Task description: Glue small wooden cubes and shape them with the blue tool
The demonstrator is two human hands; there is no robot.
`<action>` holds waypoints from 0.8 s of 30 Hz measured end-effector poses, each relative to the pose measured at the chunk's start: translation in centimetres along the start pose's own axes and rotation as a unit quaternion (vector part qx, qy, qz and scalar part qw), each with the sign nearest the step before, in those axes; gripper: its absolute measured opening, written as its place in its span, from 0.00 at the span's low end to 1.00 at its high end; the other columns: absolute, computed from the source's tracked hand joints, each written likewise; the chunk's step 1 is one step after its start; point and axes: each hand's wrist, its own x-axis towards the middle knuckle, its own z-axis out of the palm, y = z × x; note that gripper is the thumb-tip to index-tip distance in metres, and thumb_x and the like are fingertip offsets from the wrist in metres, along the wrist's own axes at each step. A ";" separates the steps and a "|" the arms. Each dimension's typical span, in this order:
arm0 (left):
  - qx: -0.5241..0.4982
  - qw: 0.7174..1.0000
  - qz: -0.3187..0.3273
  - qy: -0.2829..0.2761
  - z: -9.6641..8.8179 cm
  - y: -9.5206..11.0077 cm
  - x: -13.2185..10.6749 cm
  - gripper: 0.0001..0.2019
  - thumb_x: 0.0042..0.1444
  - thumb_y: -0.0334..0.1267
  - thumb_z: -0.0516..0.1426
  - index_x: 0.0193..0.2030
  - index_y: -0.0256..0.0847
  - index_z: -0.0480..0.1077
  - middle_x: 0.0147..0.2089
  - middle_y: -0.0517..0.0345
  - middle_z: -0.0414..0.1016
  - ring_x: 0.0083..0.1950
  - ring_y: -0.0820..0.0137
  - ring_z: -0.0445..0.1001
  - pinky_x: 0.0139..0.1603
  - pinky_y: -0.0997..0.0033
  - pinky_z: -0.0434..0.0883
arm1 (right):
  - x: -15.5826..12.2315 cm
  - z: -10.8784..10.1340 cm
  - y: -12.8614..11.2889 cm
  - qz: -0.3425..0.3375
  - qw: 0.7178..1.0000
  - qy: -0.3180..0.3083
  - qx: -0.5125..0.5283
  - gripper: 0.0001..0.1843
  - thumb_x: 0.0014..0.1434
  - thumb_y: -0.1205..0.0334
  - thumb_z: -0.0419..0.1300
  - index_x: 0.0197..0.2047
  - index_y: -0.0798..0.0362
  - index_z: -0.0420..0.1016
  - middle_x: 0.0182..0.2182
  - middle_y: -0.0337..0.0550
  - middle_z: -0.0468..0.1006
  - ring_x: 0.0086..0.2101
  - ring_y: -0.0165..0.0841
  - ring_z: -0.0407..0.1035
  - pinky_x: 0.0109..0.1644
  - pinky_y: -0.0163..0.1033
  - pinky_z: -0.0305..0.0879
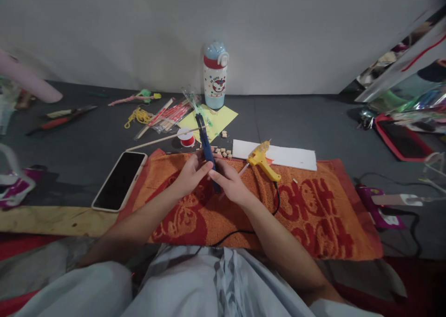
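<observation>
My left hand (194,172) and my right hand (230,182) are both closed round the handles of a dark blue hand cutter (206,145), upright over the towel's far edge. A long thin wooden stick (156,141) lies across the cutter's head and reaches left toward the phone. Just beyond my hands are several short cut wooden pieces (223,152). A spool of red thread (186,138) stands left of the cutter. To the right of my right hand a yellow glue gun (262,161) rests partly on a white strip (292,157).
An orange and red towel (313,214) covers the front of the dark table. A phone (120,181) lies left, a bottle (215,75) stands at the back. Wrapped sticks (174,116) and yellow paper (223,118) lie behind. The glue gun's cord (278,201) crosses the towel.
</observation>
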 end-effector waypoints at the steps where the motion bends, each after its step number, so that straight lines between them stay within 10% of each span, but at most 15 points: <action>1: 0.007 1.000 0.005 0.005 0.0 -0.1 0.0 0.28 0.51 0.54 0.62 0.54 0.39 0.66 0.52 0.44 0.75 0.56 0.59 0.73 0.59 0.56 0.68 | 0.0 0.0 0.0 -0.002 1.000 0.000 0.005 0.29 0.61 0.43 0.52 0.52 0.59 0.67 0.45 0.53 0.76 0.43 0.39 0.70 0.51 0.47 0.67; 19: 0.081 0.996 0.011 0.021 -0.3 0.0 0.2 0.25 0.53 0.56 0.59 0.51 0.41 0.67 0.46 0.51 0.76 0.47 0.64 0.75 0.50 0.63 0.71 | 0.0 0.1 -0.1 -0.020 1.000 0.012 0.013 0.25 0.62 0.47 0.52 0.54 0.57 0.67 0.48 0.51 0.75 0.49 0.40 0.69 0.55 0.46 0.65; 24: 0.385 0.906 0.133 0.119 -1.8 1.2 0.2 0.16 0.61 0.49 0.49 0.39 0.40 0.70 0.38 0.52 0.75 0.41 0.65 0.72 0.44 0.63 0.69 | 0.0 -0.2 -0.2 0.007 1.000 0.024 -0.006 0.25 0.62 0.45 0.52 0.52 0.56 0.68 0.41 0.48 0.76 0.41 0.38 0.70 0.47 0.44 0.67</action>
